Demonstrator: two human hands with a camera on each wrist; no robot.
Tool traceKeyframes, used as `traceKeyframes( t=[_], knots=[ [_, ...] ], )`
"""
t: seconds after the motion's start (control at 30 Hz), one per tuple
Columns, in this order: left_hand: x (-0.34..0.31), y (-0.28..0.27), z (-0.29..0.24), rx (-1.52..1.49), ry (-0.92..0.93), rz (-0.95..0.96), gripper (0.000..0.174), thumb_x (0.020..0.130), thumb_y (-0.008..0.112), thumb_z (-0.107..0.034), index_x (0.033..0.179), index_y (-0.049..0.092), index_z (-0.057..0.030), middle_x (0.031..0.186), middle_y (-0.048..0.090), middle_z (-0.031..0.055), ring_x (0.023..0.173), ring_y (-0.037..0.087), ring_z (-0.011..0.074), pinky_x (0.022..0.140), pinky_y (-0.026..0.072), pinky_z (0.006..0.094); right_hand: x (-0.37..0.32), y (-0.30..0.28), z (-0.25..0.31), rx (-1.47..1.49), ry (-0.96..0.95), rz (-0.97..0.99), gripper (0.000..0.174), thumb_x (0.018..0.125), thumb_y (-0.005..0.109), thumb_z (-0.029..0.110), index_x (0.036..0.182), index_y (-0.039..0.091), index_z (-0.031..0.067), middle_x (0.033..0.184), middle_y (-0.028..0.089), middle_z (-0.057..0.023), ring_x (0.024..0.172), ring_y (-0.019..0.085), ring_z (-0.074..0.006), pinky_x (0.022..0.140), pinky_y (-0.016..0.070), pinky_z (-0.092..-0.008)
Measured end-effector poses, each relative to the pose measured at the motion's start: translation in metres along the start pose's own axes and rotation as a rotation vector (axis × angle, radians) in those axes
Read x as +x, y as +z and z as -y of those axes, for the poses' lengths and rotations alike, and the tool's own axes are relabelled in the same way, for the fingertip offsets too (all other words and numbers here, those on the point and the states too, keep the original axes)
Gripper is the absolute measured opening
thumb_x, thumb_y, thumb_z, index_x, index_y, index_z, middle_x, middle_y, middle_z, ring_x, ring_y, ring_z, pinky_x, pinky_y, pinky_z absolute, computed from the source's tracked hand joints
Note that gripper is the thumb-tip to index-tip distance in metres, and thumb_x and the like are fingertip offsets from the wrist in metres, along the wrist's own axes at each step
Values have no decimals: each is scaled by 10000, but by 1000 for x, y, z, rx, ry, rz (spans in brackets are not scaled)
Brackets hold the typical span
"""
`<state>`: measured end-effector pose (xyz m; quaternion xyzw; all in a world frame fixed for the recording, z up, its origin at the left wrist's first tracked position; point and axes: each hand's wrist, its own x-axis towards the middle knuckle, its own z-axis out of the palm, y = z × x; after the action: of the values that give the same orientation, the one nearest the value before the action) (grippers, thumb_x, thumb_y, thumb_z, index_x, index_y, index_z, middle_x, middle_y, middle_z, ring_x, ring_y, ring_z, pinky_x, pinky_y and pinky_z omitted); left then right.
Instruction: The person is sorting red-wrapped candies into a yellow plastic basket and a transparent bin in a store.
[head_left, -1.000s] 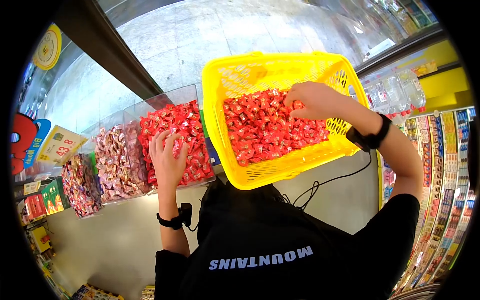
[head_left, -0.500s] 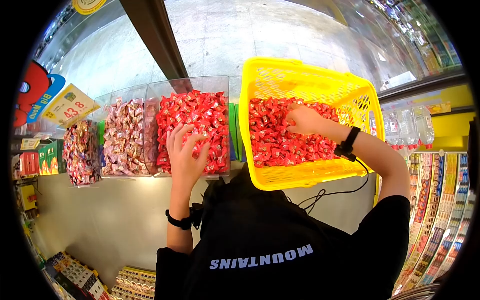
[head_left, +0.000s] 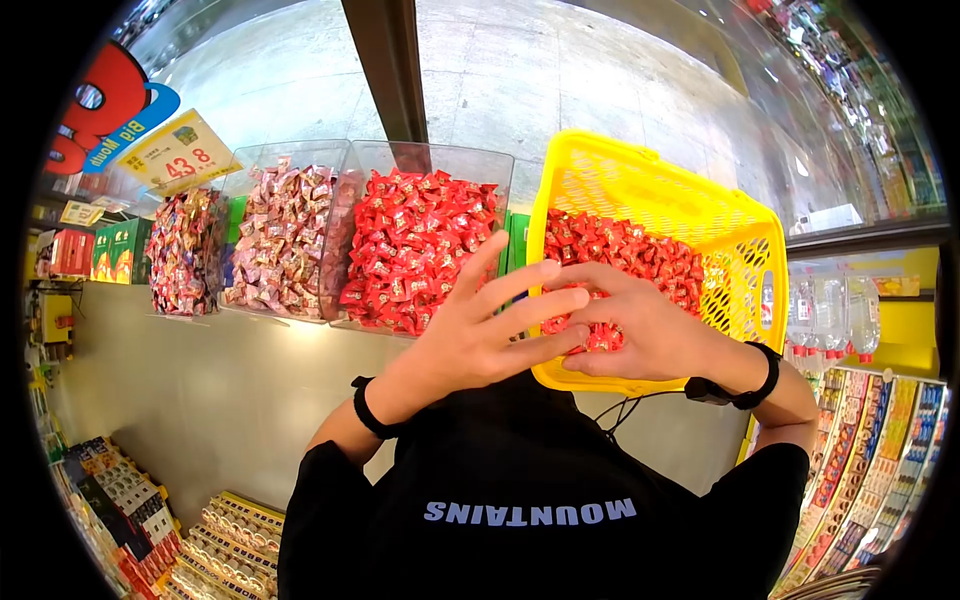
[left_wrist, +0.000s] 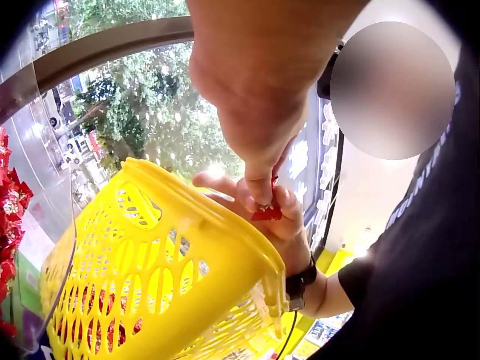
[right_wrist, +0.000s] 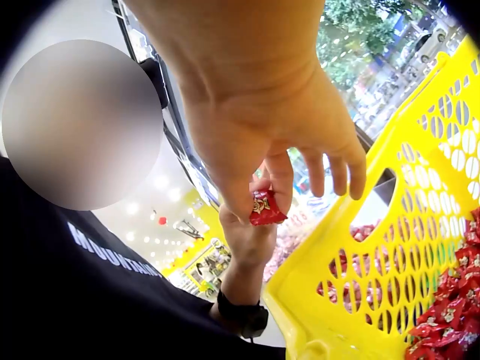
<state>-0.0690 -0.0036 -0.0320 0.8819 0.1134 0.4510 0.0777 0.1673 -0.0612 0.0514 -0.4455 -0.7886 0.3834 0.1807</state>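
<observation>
My left hand [head_left: 455, 345] meets my right hand [head_left: 655, 330] over the near left corner of a yellow shopping basket [head_left: 775, 270]. A small red-wrapped candy [right_wrist: 267, 208] shows between the fingertips of both hands. In the left wrist view the left thumb and forefinger pinch the candy [left_wrist: 267, 214] from above, the right fingers gripping it from below. The other left fingers spread apart. Red-wrapped candies [head_left: 640, 245] fill the basket's bottom; part of them lies behind the right hand.
Left of the basket stand clear bins of red candies [head_left: 425, 230], pink-wrapped candies [head_left: 285, 240] and mixed dark candies [head_left: 185, 250]. A price sign [head_left: 180, 155] rises behind them. Water bottles [head_left: 830, 310] and stocked shelves [head_left: 860, 450] are at the right; a window lies beyond.
My left hand has left the red candy bin and moved right to meet the right hand. My right hand has risen from the basket's candies toward its near edge. The head view has turned.
</observation>
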Motion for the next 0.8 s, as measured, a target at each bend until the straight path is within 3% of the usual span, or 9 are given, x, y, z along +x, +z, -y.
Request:
traceKeyframes(
  t=[0.13, 0.2, 0.37, 0.43, 0.57, 0.63, 0.8],
  knots=[
    [0, -7, 0, -35, -22, 35, 174, 829, 773, -197, 1001, 793, -216, 1369, 644, -24, 1393, 536, 255, 1221, 367, 634, 3, 8, -3, -55, 36, 2, 243, 846, 865, 241, 950, 746, 57, 1357, 613, -176, 1291, 587, -368, 1079, 500, -463],
    [-5, -6, 1, -43, -60, 24, 145, 834, 769, -191, 977, 784, -205, 1342, 654, -24, 1379, 548, 261, 1213, 375, 631, 4, 8, 1, -242, -11, -45, 258, 836, 867, 244, 962, 751, 50, 1374, 610, -167, 1303, 582, -365, 1093, 489, -474],
    [-12, -5, -1, -101, -215, 6, 241, 747, 880, -212, 956, 770, -164, 1294, 667, -2, 1315, 575, 283, 1195, 393, 609, 10, 11, 5, -481, -107, -68, 287, 810, 861, 237, 995, 750, 48, 1390, 617, -143, 1333, 570, -355, 1100, 483, -498],
    [-16, -3, 0, -103, -223, 9, 243, 755, 878, -211, 970, 774, -164, 1301, 661, 3, 1323, 568, 294, 1198, 384, 613, 11, 14, -1, -542, -153, -82, 312, 782, 869, 217, 1025, 751, 60, 1387, 620, -139, 1350, 563, -355, 1103, 485, -507],
    [-9, -6, -4, -174, -362, 28, 249, 730, 914, -247, 945, 807, -178, 1281, 687, -1, 1338, 562, 299, 1215, 370, 609, 16, 11, -2, -707, -233, -25, 260, 858, 791, 245, 992, 732, 31, 1345, 641, -128, 1331, 571, -335, 1119, 460, -504],
    [-12, -7, 0, -133, -327, 41, 262, 729, 912, -248, 962, 809, -184, 1291, 683, 0, 1345, 557, 301, 1221, 364, 606, 19, 10, 2, -763, -253, 18, 248, 867, 783, 240, 992, 728, 33, 1343, 641, -121, 1331, 571, -328, 1130, 451, -506],
    [-22, -14, 9, 12, -299, 41, 251, 741, 892, -240, 977, 811, -214, 1297, 677, -8, 1342, 557, 296, 1222, 361, 599, 21, 14, 0, -606, -206, -92, 249, 844, 814, 207, 1027, 729, 61, 1328, 645, -112, 1275, 609, -319, 1085, 495, -490]
  ],
)
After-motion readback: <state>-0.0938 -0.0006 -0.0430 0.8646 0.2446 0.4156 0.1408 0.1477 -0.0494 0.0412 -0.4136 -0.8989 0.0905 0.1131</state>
